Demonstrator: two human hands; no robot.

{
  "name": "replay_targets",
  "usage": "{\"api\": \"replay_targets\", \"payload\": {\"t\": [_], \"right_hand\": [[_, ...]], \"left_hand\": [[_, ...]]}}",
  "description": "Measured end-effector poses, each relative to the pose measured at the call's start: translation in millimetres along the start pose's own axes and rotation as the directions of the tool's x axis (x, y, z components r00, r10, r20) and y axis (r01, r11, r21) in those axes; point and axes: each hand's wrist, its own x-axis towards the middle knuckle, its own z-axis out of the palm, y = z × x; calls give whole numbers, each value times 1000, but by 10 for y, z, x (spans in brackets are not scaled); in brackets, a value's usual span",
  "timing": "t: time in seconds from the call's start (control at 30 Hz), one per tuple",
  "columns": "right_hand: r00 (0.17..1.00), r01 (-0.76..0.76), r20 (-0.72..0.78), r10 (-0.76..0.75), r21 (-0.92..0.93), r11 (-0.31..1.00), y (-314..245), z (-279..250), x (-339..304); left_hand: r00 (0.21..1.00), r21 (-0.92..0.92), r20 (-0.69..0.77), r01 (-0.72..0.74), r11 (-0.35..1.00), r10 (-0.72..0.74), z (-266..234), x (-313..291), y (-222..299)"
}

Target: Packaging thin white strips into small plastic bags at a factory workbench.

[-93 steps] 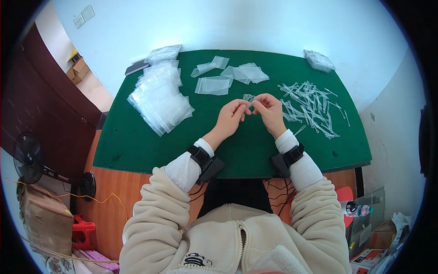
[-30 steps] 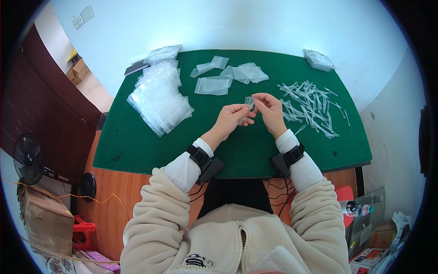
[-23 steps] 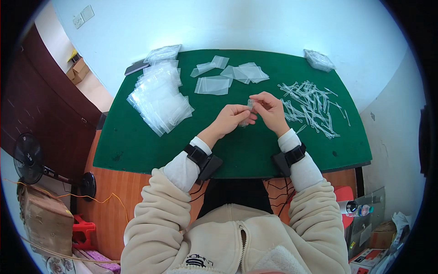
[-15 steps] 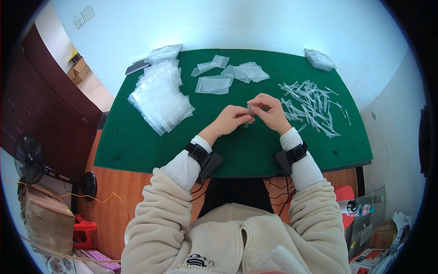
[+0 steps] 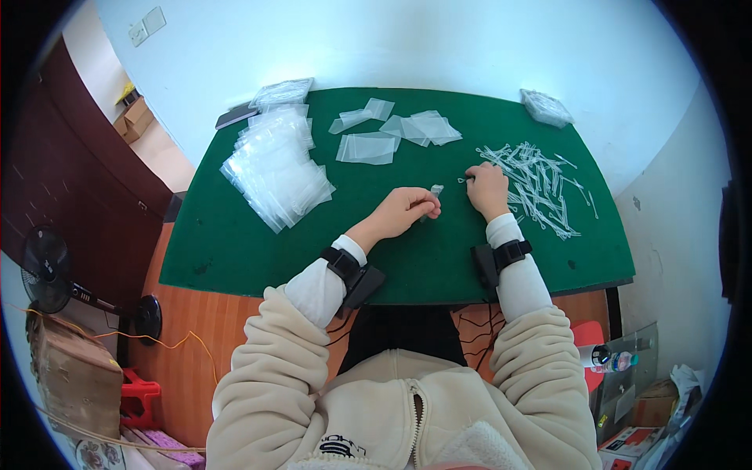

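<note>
My left hand (image 5: pixel 403 210) is closed in a pinch on a small clear plastic bag (image 5: pixel 437 189), whose top sticks out past the fingertips. My right hand (image 5: pixel 489 189) is beside the near-left edge of a pile of thin looped pins (image 5: pixel 540 184). Its thumb and fingers pinch one looped pin (image 5: pixel 461 180), with the loop showing to the left of the fingertips and the rest hidden by the hand. Several small filled or flattened clear bags (image 5: pixel 366 147) lie beyond my hands.
A fanned stack of clear zip bags (image 5: pixel 278 168) covers the left of the green table (image 5: pixel 392 266). Wrapped bundles stand at the far left (image 5: pixel 283 92) and far right (image 5: pixel 547 108) corners. A black fan (image 5: pixel 51 270) is at the left, bottles (image 5: pixel 619 360) at the lower right.
My right hand has moved right, away from my left hand, to the pin pile and now pinches a looped pin. My left hand stays nearly in place with the small bag.
</note>
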Motion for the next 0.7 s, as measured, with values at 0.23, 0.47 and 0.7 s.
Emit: {"api": "replay_targets", "payload": {"t": [0.23, 0.47, 0.7], "right_hand": [[999, 21, 29, -19, -91, 996, -150, -47, -23], [986, 136, -153, -68, 495, 858, -191, -55, -6], [1000, -8, 12, -20, 987, 159, -523, -206, -85]], "left_hand": [[969, -133, -245, -16, 991, -18, -113, -49, -19], [922, -262, -380, -37, 964, -68, -133, 29, -77], [922, -326, -367, -1, 945, -126, -91, 16, -83]]}}
